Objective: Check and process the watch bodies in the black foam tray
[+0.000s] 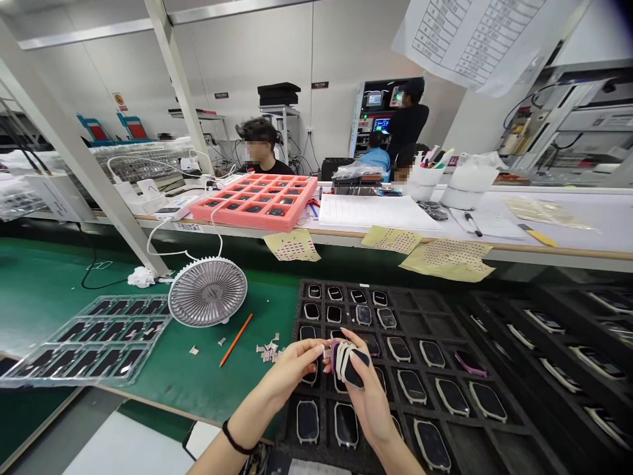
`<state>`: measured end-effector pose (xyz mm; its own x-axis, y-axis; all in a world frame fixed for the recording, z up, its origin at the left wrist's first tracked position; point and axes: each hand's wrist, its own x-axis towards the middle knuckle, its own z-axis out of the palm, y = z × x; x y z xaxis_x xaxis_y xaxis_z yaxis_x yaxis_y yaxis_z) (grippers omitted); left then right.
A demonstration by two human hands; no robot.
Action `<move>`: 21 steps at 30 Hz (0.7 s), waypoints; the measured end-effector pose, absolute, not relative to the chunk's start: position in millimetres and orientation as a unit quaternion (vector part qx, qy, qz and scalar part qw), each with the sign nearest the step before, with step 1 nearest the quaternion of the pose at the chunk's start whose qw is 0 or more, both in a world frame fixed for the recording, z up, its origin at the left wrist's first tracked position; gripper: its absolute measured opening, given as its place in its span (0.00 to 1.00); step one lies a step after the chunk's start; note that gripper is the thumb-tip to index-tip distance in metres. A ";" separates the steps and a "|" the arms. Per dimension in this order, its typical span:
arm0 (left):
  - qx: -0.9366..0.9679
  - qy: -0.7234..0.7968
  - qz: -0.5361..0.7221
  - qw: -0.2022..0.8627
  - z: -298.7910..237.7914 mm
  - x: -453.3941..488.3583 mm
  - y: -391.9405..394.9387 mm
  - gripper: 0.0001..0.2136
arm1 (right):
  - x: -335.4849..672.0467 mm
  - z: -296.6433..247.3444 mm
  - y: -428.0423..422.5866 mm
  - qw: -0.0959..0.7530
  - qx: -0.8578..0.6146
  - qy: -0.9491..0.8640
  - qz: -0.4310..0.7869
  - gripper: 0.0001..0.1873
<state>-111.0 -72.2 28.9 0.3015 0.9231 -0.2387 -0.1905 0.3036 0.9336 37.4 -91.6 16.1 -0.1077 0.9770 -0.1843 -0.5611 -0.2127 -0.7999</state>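
Observation:
My right hand (368, 389) is closed around a small stack of smartwatch cases (347, 361), several pressed together, with a purple one on the left side and a dark screen facing right. My left hand (299, 361) pinches a small pinkish tab (327, 353) at the purple case's edge; whether the tab is joined to the case I cannot tell. Below both hands lies a black foam tray (465, 429) with watch cases in many of its pockets. One purple watch case (469, 364) rests in its right part. Similar small tabs (270, 351) lie in a loose pile left of the tray.
An orange pencil-like stick (236, 340) and a round grey fan (208, 292) stand out on the green mat. Farther left is a clear tray (89, 343) of black parts. More foam trays (544, 356) sit at right. A pink foam tray (252, 201) occupies the shelf; people are beyond.

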 end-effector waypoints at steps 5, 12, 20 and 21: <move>0.392 0.419 0.408 0.710 27.4 -109.8 -74.3 0.17 | 36.6 15.6 -91.5 0.566 -0.358 -0.284 0.686 0.26; 0.373 0.397 0.456 0.704 26.7 -99.1 -77.6 0.17 | 34.2 12.0 -92.1 0.561 -0.369 -0.291 0.682 0.27; 0.277 0.329 0.517 0.740 14.3 -77.4 -97.6 0.23 | 27.2 0.0 -100.6 0.594 -0.314 -0.269 0.690 0.31; 0.271 0.318 0.510 0.752 12.7 -78.1 -98.7 0.23 | 27.2 -0.4 -101.9 0.592 -0.308 -0.267 0.695 0.32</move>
